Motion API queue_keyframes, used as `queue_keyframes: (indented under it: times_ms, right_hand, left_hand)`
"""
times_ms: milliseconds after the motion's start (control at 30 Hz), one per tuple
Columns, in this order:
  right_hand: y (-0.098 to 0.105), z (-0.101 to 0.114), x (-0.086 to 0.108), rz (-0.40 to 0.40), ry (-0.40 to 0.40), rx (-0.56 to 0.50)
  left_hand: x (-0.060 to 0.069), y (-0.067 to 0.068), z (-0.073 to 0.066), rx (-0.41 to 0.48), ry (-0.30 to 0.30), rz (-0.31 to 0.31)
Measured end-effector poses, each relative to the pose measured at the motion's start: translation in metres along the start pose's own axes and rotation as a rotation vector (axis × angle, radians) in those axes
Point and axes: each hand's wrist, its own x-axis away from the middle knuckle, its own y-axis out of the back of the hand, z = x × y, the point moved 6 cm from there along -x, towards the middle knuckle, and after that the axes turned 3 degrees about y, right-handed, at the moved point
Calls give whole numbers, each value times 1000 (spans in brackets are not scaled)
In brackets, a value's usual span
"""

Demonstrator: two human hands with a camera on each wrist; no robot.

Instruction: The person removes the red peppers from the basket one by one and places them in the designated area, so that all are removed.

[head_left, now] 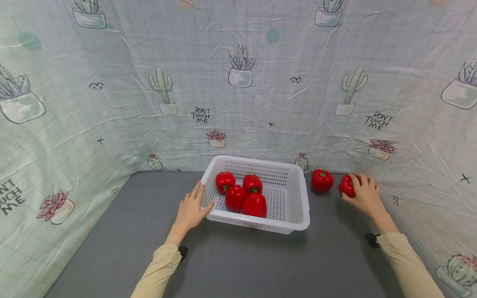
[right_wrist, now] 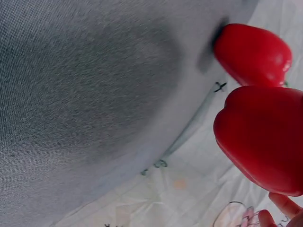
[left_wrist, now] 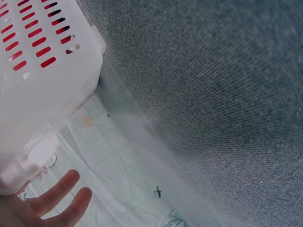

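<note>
My left hand point(head_left: 191, 208) rests on the left rim of a white perforated plastic basket point(head_left: 257, 224). Its fingers are extended; in the left wrist view two fingers point(left_wrist: 61, 189) stick out past the basket's edge. Several red bell peppers point(head_left: 254, 205) lie in the left part of the basket. To the right, my right hand point(head_left: 366, 193) grips a red bell pepper point(head_left: 347, 186) between thumb and fingers. In the right wrist view this bell pepper point(right_wrist: 265, 139) appears raised off the surface, over a soft shadow. Another red bell pepper point(head_left: 322, 181) sits between the basket and my right hand.
A dark grey table point(head_left: 238, 265) lies under everything. White cloth point(head_left: 261, 124) printed with cacti and potted plants hangs behind and along both sides, close to my right hand.
</note>
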Motion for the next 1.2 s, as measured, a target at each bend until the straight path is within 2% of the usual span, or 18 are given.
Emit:
queue_keyframes:
  times_ms: [333, 767, 1200]
  right_hand:
    - [-25, -17, -10, 126, -33, 108]
    - [-49, -39, -15, 156, -91, -18]
    - [-60, -46, -16, 191, -154, -56]
  left_hand:
    - [0, 1, 1, 2, 7, 1]
    - [0, -3, 0, 18, 13, 20]
    - [0, -3, 0, 21, 19, 20]
